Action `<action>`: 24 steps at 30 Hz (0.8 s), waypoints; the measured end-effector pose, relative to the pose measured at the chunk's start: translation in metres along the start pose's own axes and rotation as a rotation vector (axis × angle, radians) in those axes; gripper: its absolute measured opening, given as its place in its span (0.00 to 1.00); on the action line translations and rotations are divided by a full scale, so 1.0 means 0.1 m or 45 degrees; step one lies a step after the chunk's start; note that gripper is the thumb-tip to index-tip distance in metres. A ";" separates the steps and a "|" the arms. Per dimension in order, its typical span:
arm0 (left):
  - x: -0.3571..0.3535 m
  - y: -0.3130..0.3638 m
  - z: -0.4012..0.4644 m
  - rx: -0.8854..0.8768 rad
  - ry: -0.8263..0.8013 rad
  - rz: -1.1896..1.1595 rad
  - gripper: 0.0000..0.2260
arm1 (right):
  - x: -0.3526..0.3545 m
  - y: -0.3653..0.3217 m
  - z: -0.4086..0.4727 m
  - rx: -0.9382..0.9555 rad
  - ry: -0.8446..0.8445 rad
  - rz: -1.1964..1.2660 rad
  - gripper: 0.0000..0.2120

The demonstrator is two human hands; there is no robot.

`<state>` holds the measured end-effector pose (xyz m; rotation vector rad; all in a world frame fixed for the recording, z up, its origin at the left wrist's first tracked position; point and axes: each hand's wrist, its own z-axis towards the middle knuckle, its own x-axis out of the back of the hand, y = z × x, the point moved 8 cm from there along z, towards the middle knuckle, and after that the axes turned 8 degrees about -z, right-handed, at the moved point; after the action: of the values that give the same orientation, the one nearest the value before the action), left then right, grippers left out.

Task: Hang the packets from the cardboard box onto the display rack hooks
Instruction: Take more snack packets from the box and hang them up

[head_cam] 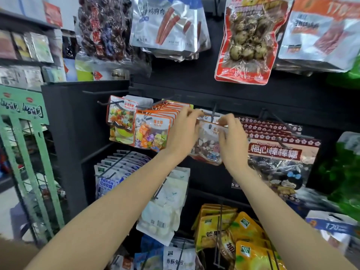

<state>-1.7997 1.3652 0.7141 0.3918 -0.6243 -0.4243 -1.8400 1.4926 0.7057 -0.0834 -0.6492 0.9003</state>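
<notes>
A clear packet (pixel 207 142) with brown and white candy pieces hangs at a black hook (pixel 212 113) in the middle row of the dark display rack (pixel 214 90). My left hand (pixel 184 131) pinches the packet's top left corner. My right hand (pixel 230 136) pinches its top right edge. The hook's tip pokes through the hole near the packet's top. The cardboard box is out of view.
Orange candy packets (pixel 153 131) hang just left of the hook, dark plum lollipop packets (pixel 278 151) just right. Meat and egg snack bags (pixel 247 39) hang above. White, blue and yellow mango packets (pixel 247 236) fill hooks below. A green wire stand (pixel 29 152) stands at left.
</notes>
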 end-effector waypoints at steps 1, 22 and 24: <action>-0.02 0.01 0.01 -0.036 -0.032 0.049 0.13 | -0.04 -0.01 0.01 0.059 -0.018 -0.113 0.09; -0.19 -0.02 0.13 0.001 -0.328 0.375 0.33 | -0.22 -0.05 0.05 0.078 -0.282 -0.586 0.29; -0.06 0.07 0.10 -0.050 -0.280 0.380 0.31 | -0.09 -0.12 0.00 0.064 -0.198 -0.484 0.26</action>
<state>-1.8087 1.3719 0.7214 0.2102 -0.8734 -0.1940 -1.8358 1.4781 0.7055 0.1524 -0.7558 0.5583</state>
